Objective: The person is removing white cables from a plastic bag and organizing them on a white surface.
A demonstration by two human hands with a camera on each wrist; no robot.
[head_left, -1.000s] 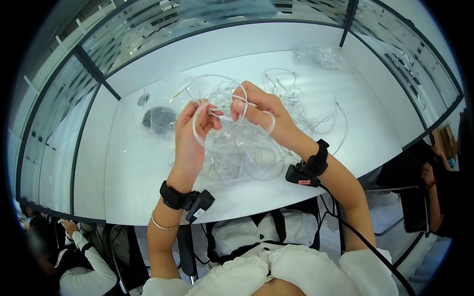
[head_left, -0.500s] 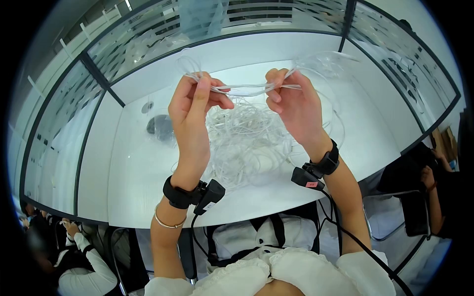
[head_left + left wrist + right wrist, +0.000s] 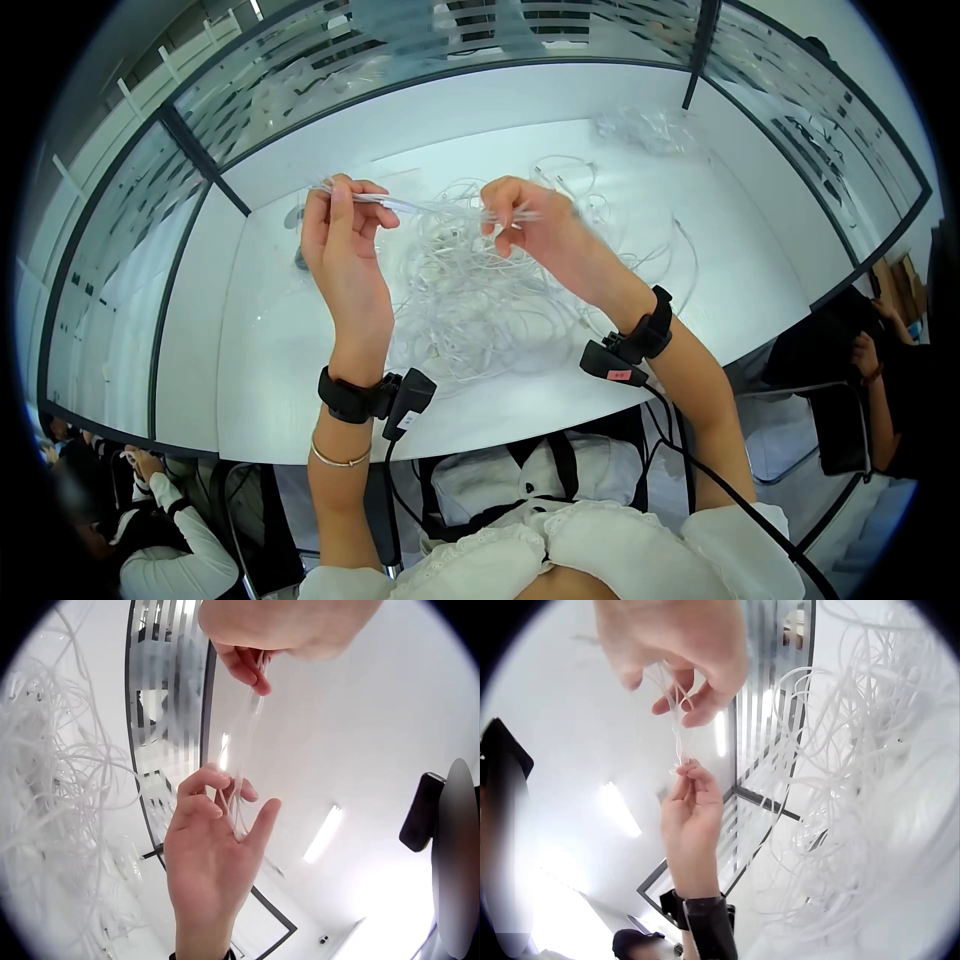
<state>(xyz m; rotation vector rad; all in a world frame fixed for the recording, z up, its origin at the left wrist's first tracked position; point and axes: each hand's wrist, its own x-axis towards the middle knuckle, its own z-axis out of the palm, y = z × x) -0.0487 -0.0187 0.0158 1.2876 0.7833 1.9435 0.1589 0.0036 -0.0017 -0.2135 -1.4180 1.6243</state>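
Observation:
Between my two hands a bundle of thin white cable (image 3: pixel 432 207) is stretched sideways above the table. My left hand (image 3: pixel 347 235) pinches one end of it between thumb and fingertips, as the right wrist view also shows. My right hand (image 3: pixel 545 228) has its fingers loosely curled round the other end; in the left wrist view the cable runs between its fingers and thumb. Below both hands lies a large tangled pile of white cables (image 3: pixel 470 310) on the white table (image 3: pixel 280 380).
A clear plastic bag (image 3: pixel 645 130) lies at the back right. Loose cable loops (image 3: pixel 690 250) trail out to the right of the pile. Low white partitions with glass tops (image 3: pixel 450 105) enclose the back and sides. Other people sit at the lower left and at the right.
Both hands first worked a cable loop low over the pile, then rose and drew the bundle out between them. Now they have come lower and shifted left, the bundle still between them.

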